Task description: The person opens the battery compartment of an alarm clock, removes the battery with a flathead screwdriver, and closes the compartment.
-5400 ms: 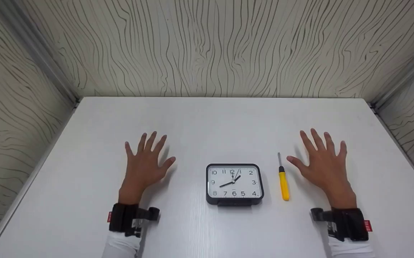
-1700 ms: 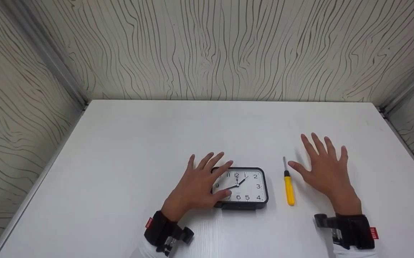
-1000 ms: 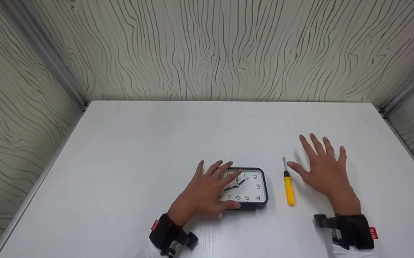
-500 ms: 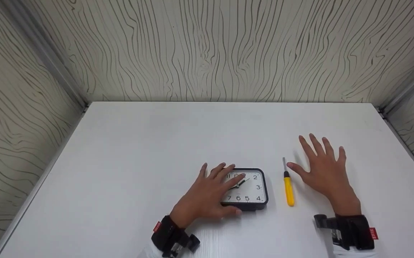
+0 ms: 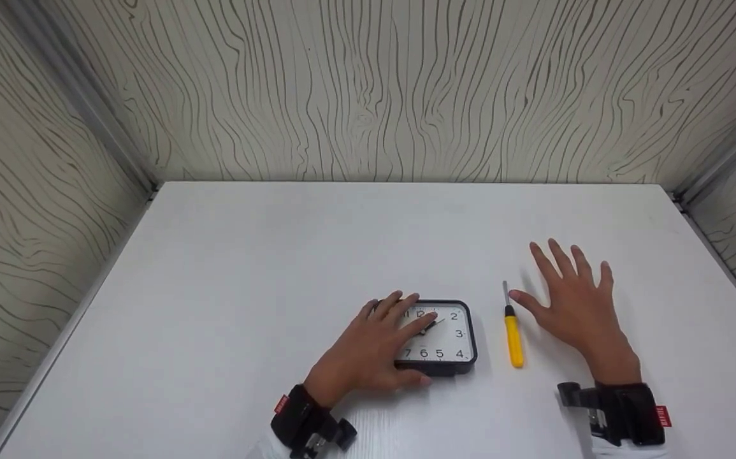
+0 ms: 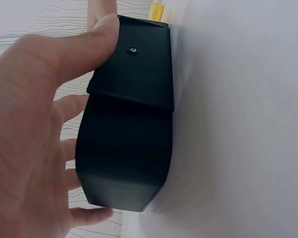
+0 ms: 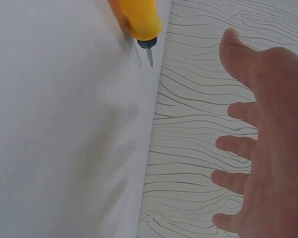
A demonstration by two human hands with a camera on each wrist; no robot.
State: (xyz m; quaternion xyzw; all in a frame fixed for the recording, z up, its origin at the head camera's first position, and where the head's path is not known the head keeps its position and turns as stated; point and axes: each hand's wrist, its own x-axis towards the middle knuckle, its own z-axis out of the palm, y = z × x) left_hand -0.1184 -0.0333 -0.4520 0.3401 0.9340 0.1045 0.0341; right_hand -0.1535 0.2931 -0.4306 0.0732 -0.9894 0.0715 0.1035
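Note:
A black-framed rectangular clock (image 5: 445, 339) lies face up on the white table. My left hand (image 5: 368, 354) grips its left part, thumb at the near edge and fingers reaching over the face to the far edge, hiding the left numerals. In the left wrist view the thumb of that hand (image 6: 27, 109) touches the dark side of the clock (image 6: 129, 129). Right of the clock lies a yellow-handled screwdriver (image 5: 513, 341), tip pointing away. Beside it my right hand (image 5: 577, 309) is spread with nothing in it; the right wrist view shows it apart from the screwdriver (image 7: 139, 20).
The white table (image 5: 246, 255) runs back to a wood-grain patterned wall (image 5: 368, 89). Patterned side panels with metal rails (image 5: 87, 108) stand at left and right. A black camera strap (image 5: 629, 414) sits on each wrist.
My left hand has come from the table's left side to the clock, slid further right over it and drawn its little finger in. The right hand has barely moved; clock and screwdriver stay put.

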